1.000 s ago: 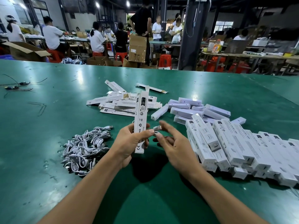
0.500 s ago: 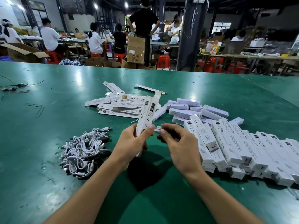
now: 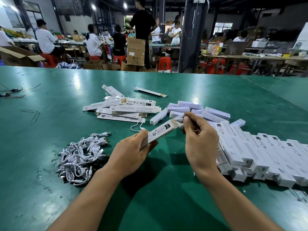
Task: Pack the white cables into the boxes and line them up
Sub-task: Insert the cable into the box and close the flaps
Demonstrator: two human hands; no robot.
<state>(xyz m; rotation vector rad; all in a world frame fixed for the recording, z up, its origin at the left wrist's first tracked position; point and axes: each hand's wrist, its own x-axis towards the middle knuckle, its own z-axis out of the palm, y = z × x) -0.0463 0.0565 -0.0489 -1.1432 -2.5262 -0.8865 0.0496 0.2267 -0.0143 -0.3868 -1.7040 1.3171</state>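
Observation:
My left hand grips the near end of a long white box, which lies tilted with its open end pointing up and right. At that open end my right hand pinches a white cable. A loop of white cable lies on the table behind the box. A heap of coiled white cables sits at the left. Flat unfolded boxes lie in a pile beyond my hands. A row of packed boxes lines the right side.
Small white inner boxes lie loose behind my right hand. The green table bears thin dark wires at its far left. Beyond the table people sit at benches among cardboard cartons and red stools.
The box has swung from upright to lying tilted toward the right. My right hand has risen with the cable to the box's open end.

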